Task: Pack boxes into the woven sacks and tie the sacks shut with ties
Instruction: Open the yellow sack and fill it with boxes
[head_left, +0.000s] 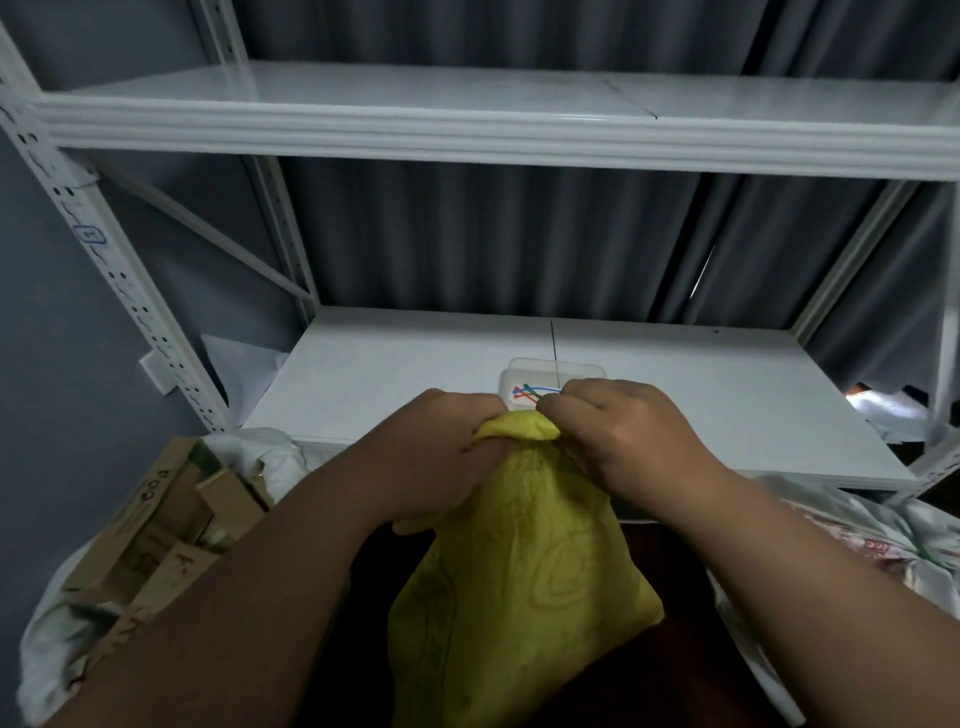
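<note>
You had the yellow sack right in front of you, just below the front edge of the lower shelf, its neck bunched up. Your left hand was curled around the gathered neck from the left, gripping it. Your right hand was curled on the neck from the right, fingers pinching the fabric at the top. Faint line print on the sack, not readable.

Left of the sack: cardboard boxes sat in a white sack; dark markings on them, one looked like "K", the rest illegible. Right of the sack: another white sack with reddish print, unreadable.

Just beyond the sack's neck, a clear plastic tub stood on the lower shelf holding coloured ties – red, green, blue. Further left, a small blue-edged tag on the rack upright, text too small to read. Grey curtain behind the rack.
</note>
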